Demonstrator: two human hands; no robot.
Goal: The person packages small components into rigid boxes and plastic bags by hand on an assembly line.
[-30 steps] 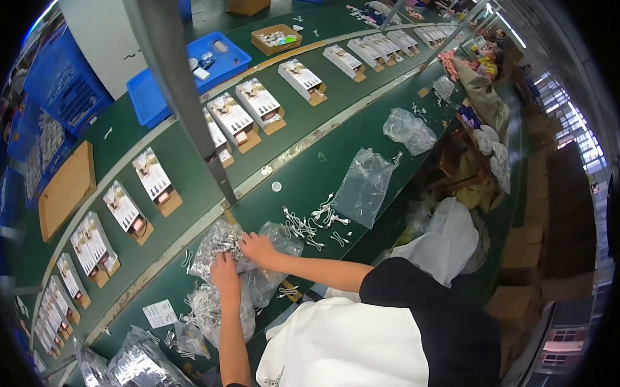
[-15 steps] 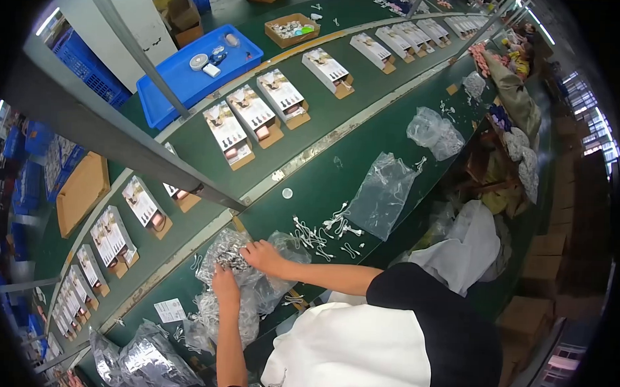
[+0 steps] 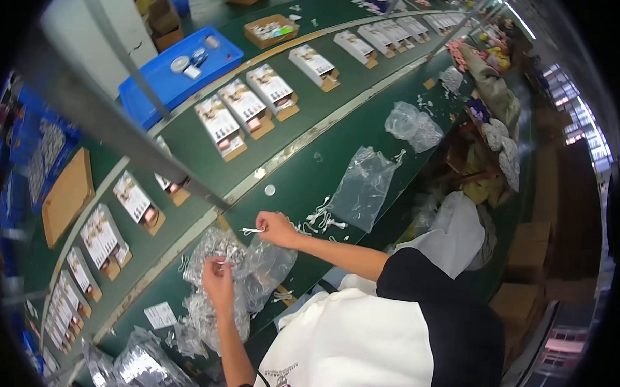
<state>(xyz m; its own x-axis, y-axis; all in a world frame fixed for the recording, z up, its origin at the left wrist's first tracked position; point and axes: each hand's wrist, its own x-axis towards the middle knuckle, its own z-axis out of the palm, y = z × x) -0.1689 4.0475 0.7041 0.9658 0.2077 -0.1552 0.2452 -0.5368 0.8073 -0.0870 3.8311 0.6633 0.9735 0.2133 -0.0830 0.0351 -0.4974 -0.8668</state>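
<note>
My right hand is closed on a white cable, which sticks out to the left of the fingertips. It is up over the green bench, to the right of a clear plastic bag filled with bundled cables. My left hand is at the near side of that bag with its fingers curled together; what they pinch is too small to make out. More white cables lie loose on the bench just beyond my right hand, partly hidden by it. A crumpled clear bag lies beneath my right forearm.
Open boxes stand in a row along the curved conveyor beyond the bench. A grey metal post slants across the left. A flat clear bag lies at right, silvery bags at near left. A blue tray sits behind the conveyor.
My right hand has come away from the filled bag toward the right, with a white cable in it. My left hand has stayed by the bag. The whole view has shifted slightly.
</note>
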